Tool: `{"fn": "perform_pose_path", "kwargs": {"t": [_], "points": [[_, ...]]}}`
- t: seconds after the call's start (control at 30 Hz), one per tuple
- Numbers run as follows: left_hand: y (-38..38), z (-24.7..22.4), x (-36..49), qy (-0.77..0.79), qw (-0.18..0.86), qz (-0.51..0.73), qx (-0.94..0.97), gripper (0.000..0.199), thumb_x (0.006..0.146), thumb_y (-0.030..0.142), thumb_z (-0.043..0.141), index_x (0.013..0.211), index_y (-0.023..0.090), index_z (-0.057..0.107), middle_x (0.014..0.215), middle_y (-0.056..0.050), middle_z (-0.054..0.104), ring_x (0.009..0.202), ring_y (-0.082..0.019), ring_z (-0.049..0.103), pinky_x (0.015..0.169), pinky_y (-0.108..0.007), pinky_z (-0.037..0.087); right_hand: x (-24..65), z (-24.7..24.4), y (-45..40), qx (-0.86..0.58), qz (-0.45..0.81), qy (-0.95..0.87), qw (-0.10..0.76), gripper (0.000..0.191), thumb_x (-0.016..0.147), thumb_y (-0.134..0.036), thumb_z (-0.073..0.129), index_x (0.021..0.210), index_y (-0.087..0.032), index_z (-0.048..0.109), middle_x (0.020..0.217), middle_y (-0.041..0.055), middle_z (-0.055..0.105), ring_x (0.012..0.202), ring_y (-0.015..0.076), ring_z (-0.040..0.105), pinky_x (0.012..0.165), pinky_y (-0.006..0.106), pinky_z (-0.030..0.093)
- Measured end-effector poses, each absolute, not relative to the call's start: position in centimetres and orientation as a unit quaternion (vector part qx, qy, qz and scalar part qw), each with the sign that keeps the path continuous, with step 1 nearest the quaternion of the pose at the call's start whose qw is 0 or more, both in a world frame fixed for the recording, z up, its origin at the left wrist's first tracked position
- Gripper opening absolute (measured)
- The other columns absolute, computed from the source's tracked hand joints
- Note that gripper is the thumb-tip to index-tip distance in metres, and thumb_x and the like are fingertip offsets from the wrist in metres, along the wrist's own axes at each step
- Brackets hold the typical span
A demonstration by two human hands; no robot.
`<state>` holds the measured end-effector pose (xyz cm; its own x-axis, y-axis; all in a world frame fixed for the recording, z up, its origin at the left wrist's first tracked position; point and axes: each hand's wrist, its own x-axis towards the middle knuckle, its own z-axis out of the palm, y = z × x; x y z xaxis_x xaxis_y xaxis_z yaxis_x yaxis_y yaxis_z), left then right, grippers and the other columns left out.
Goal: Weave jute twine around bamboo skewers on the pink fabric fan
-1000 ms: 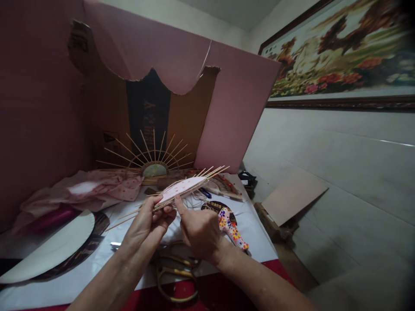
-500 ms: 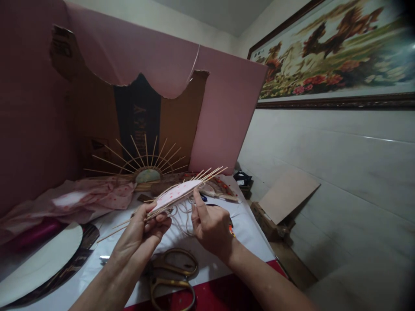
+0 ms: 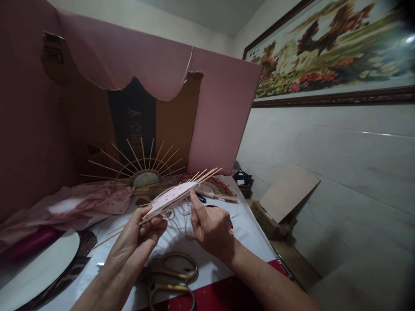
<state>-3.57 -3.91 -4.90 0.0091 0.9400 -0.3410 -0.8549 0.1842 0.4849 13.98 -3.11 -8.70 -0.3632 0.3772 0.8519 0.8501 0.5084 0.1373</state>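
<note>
A half-round piece covered in pink spotted fabric (image 3: pixel 173 195), edged with twine and with thin sticks poking out at both ends, is held tilted above the table. My left hand (image 3: pixel 144 231) grips its near left end between thumb and fingers. Against its right edge rests the extended index finger of my right hand (image 3: pixel 210 224); the other fingers are curled, and whether they hold anything is hidden. Loose twine (image 3: pixel 184 222) hangs below the piece. Scissors with gold-coloured handles (image 3: pixel 173 285) lie on the table below my hands.
A fan of thin sticks (image 3: pixel 146 178) stands at the back before a cut cardboard sheet (image 3: pixel 177 125). Crumpled pink cloth (image 3: pixel 97 198) and a white half-round plate (image 3: pixel 48 263) lie left. A decorated fan (image 3: pixel 223 190) lies behind my right hand. A box (image 3: pixel 269 218) is beyond the table's right edge.
The view has shifted slightly, so the background sits a little further left. Both hands keep the same hold on the fabric piece, which has hardly moved.
</note>
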Motion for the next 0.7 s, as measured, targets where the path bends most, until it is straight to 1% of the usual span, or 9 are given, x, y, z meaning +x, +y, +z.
{"fn": "perform_pose_path", "kwargs": {"t": [0.07,0.2,0.3,0.37,0.43,0.5,0.6,0.7], "points": [[-3.8,-5.0,-3.5,0.302,0.709,0.633,0.070,0.030,0.085,0.002,0.044,0.059,0.015,0.039,0.040,0.007,0.031,0.037,-0.005,0.039,0.041,-0.018,0.040,14.0,-8.7,-2.9,-0.410,-0.301,-0.761,0.404,0.050,0.092,-0.016,0.041,0.140,-0.002,0.039,0.054,-0.0005,0.062,0.045,0.0106,0.053,0.045,0.026,0.031],[-3.7,-5.2,-3.6,0.294,0.713,0.633,0.062,0.031,0.085,0.002,0.044,0.058,0.016,0.037,0.039,0.008,0.027,0.036,-0.004,0.036,0.041,-0.019,0.040,14.1,-8.5,-2.6,-0.410,-0.300,-0.764,0.397,0.046,0.091,-0.016,0.042,0.135,-0.001,0.046,0.055,0.0004,0.062,0.045,0.0104,0.052,0.045,0.026,0.029],[-3.5,-5.3,-3.9,0.277,0.722,0.632,0.056,0.032,0.086,0.001,0.042,0.059,0.016,0.036,0.040,0.009,0.028,0.035,-0.002,0.031,0.041,-0.018,0.038,14.3,-8.2,-2.8,-0.385,-0.289,-0.763,0.431,0.039,0.092,-0.016,0.043,0.128,-0.004,0.052,0.055,-0.0003,0.062,0.045,0.0108,0.054,0.047,0.026,0.032],[-3.5,-5.3,-4.0,0.267,0.726,0.631,0.054,0.033,0.087,0.001,0.041,0.059,0.017,0.034,0.042,0.009,0.027,0.034,-0.001,0.029,0.040,-0.017,0.038,14.3,-8.1,-3.0,-0.378,-0.257,-0.760,0.462,0.031,0.092,-0.017,0.044,0.118,-0.008,0.058,0.058,0.0005,0.065,0.047,0.0105,0.055,0.049,0.024,0.034],[-3.5,-5.2,-4.1,0.264,0.727,0.631,0.053,0.034,0.087,0.001,0.040,0.058,0.017,0.033,0.042,0.009,0.026,0.033,-0.001,0.027,0.040,-0.017,0.037,14.2,-7.9,-3.0,-0.408,-0.172,-0.743,0.502,0.023,0.093,-0.022,0.044,0.104,-0.012,0.062,0.058,-0.0002,0.063,0.046,0.0097,0.054,0.049,0.022,0.035],[-3.6,-5.0,-4.0,0.267,0.725,0.632,0.059,0.034,0.088,0.001,0.040,0.058,0.017,0.033,0.042,0.010,0.025,0.033,-0.001,0.027,0.039,-0.017,0.037,14.1,-7.8,-2.9,-0.455,-0.042,-0.705,0.542,0.022,0.093,-0.030,0.046,0.093,-0.014,0.061,0.055,-0.0021,0.059,0.046,0.0094,0.053,0.048,0.021,0.036],[-3.8,-4.7,-3.7,0.276,0.719,0.633,0.078,0.033,0.088,0.002,0.040,0.059,0.016,0.036,0.043,0.009,0.024,0.034,-0.002,0.031,0.039,-0.017,0.037,13.7,-7.4,-2.6,-0.459,0.146,-0.655,0.582,0.028,0.091,-0.041,0.050,0.094,-0.015,0.059,0.059,-0.0027,0.055,0.051,0.0103,0.054,0.049,0.020,0.040],[-4.0,-4.5,-3.4,0.282,0.704,0.643,0.106,0.028,0.087,0.001,0.041,0.061,0.014,0.041,0.045,0.008,0.030,0.034,-0.002,0.032,0.038,-0.016,0.037,13.5,-7.1,-2.6,-0.403,0.277,-0.628,0.605,0.030,0.089,-0.043,0.052,0.095,-0.015,0.059,0.060,-0.0033,0.053,0.050,0.0090,0.051,0.047,0.020,0.040]]}}
